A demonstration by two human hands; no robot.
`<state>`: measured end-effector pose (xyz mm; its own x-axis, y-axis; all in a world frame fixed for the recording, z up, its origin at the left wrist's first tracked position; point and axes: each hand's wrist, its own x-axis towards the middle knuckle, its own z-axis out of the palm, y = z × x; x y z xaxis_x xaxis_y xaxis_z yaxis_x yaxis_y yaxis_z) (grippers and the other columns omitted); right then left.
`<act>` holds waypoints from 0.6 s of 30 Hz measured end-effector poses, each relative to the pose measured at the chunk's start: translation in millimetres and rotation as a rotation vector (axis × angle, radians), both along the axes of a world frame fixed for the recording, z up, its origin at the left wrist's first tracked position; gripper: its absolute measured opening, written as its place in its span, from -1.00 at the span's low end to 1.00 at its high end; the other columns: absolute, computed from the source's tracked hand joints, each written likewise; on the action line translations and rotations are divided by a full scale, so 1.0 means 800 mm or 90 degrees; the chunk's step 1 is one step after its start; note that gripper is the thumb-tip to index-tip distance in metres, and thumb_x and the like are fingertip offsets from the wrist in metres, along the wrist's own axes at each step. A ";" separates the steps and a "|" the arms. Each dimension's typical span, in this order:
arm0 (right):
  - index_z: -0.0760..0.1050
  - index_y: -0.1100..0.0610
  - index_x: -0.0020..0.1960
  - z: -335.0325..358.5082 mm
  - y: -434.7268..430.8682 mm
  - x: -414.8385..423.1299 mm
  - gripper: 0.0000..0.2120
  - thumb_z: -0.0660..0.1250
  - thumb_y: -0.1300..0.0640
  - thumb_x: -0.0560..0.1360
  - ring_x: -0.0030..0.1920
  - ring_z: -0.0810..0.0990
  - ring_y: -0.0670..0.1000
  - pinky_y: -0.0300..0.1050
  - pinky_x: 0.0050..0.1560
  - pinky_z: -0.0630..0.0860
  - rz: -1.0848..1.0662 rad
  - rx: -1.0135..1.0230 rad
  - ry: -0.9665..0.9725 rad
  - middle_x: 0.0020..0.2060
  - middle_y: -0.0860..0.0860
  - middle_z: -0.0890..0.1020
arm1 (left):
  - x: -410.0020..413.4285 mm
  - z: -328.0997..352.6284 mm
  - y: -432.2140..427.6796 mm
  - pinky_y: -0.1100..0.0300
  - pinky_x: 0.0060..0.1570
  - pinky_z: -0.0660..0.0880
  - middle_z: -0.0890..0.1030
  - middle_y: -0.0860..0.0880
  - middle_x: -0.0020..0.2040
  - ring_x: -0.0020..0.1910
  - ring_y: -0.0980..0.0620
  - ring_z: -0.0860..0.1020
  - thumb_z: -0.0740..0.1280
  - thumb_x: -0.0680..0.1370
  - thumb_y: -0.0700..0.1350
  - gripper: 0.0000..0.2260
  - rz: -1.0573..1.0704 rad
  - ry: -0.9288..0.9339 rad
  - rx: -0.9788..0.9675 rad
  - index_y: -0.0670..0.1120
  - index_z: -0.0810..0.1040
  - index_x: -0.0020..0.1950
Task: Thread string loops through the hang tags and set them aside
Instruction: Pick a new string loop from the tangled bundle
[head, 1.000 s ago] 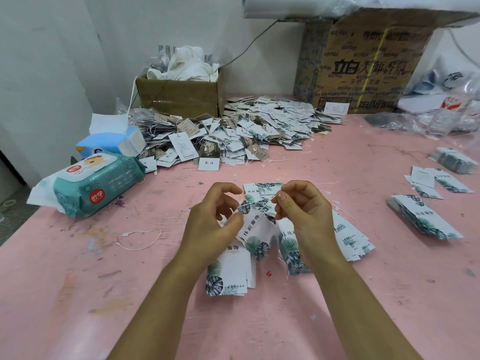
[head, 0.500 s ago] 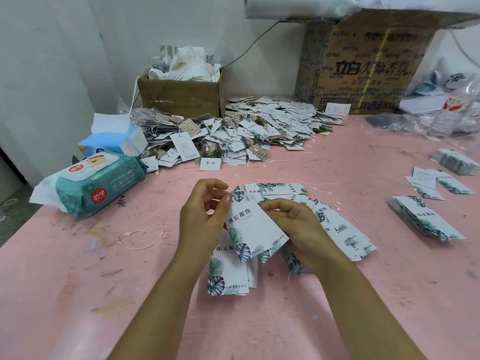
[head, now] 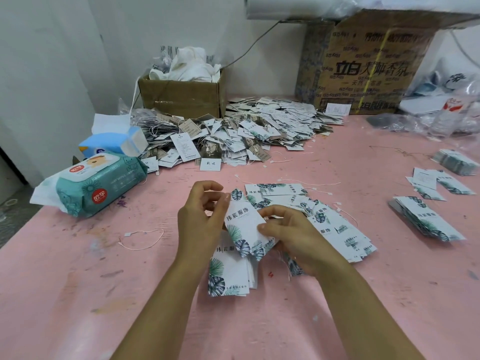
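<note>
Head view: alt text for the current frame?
A left hand and right hand hold one white, leaf-printed hang tag over a pink table, above a small stack of tags. A big pile of tags and a wipes pack lie behind.

Desk: pink top, stained and scuffed.
Far side: small cardboard box, large printed box, and a wide heap of strung tags in front of them.
Left: teal wet-wipes pack, with a blue tissue pack just behind it.
Middle: leaf-print hang tags fanned out, a squared stack beside them, and one loose string loop further left.
Right: more tag stacks, with plastic bags behind.
</note>
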<state>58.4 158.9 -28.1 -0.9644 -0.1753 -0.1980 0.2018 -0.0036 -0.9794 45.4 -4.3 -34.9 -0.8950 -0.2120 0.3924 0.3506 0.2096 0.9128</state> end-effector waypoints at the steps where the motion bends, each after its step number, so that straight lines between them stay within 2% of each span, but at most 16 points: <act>1: 0.49 0.10 -0.02 0.000 0.000 0.000 -0.82 0.30 0.35 0.48 -0.39 0.57 0.01 -0.11 -0.35 0.45 -0.014 -0.005 0.006 -0.30 0.10 0.62 | 0.000 -0.001 0.000 0.27 -0.25 0.51 0.63 0.08 -0.18 -0.23 0.18 0.55 0.31 0.54 -0.07 -0.90 -0.015 -0.027 -0.001 0.13 0.44 -0.04; 3: 0.44 0.11 0.04 0.000 0.002 0.000 -0.81 0.26 0.35 0.51 -0.40 0.57 0.04 -0.10 -0.42 0.47 -0.060 -0.024 0.024 -0.31 0.10 0.60 | -0.002 -0.006 -0.001 0.36 -0.21 0.45 0.63 0.05 -0.09 -0.19 0.20 0.56 0.21 0.58 0.03 -0.92 -0.036 -0.075 -0.042 0.12 0.39 0.06; 5: 0.41 0.09 0.02 0.000 0.004 -0.001 -0.82 0.21 0.35 0.53 -0.41 0.56 0.03 -0.12 -0.48 0.51 -0.131 -0.030 0.048 -0.26 0.15 0.56 | -0.004 -0.010 -0.002 0.42 -0.20 0.39 0.61 0.04 0.00 -0.11 0.23 0.53 0.16 0.59 0.05 -0.88 -0.051 -0.103 -0.114 0.10 0.35 0.11; 8: 0.38 0.09 -0.05 0.001 0.006 -0.003 -0.83 0.13 0.33 0.58 -0.48 0.57 0.02 -0.13 -0.46 0.56 -0.228 -0.059 0.064 -0.13 0.18 0.47 | -0.008 -0.017 -0.005 0.11 0.04 0.43 0.58 0.00 0.08 0.07 0.00 0.50 0.22 0.58 0.01 -0.85 -0.068 -0.118 -0.218 0.07 0.42 0.13; 10: 0.37 0.12 -0.05 0.003 0.007 -0.005 -0.85 0.10 0.32 0.59 -0.47 0.60 0.01 -0.17 -0.45 0.56 -0.265 -0.117 0.060 -0.09 0.15 0.45 | -0.009 -0.020 -0.006 0.03 0.16 0.35 0.58 -0.02 0.10 0.17 -0.08 0.43 0.22 0.57 0.04 -0.80 -0.067 -0.144 -0.316 0.06 0.47 0.16; 13: 0.35 0.12 0.00 0.006 0.007 -0.007 -0.88 0.11 0.31 0.59 -0.34 0.65 0.05 -0.16 -0.38 0.59 -0.282 -0.193 0.038 -0.04 0.19 0.49 | -0.007 -0.022 -0.005 0.10 0.10 0.22 0.57 0.01 0.06 0.18 -0.10 0.34 0.20 0.56 0.10 -0.77 -0.057 -0.178 -0.439 0.11 0.48 0.18; 16: 0.32 0.16 0.13 0.006 0.008 -0.007 -0.81 0.18 0.34 0.56 -0.21 0.64 0.10 -0.15 -0.27 0.62 -0.273 -0.238 0.024 0.16 0.33 0.45 | -0.005 -0.019 -0.004 0.10 0.10 0.21 0.57 0.03 0.07 0.18 -0.09 0.32 0.24 0.55 0.08 -0.80 -0.051 -0.187 -0.447 0.12 0.50 0.16; 18: 0.30 0.19 0.20 0.006 0.009 -0.006 -0.72 0.23 0.36 0.53 -0.18 0.64 0.12 -0.14 -0.23 0.63 -0.260 -0.248 0.026 0.20 0.36 0.43 | -0.005 -0.018 -0.004 0.11 0.08 0.22 0.57 0.03 0.08 0.17 -0.08 0.32 0.27 0.54 0.06 -0.81 -0.040 -0.179 -0.434 0.10 0.52 0.13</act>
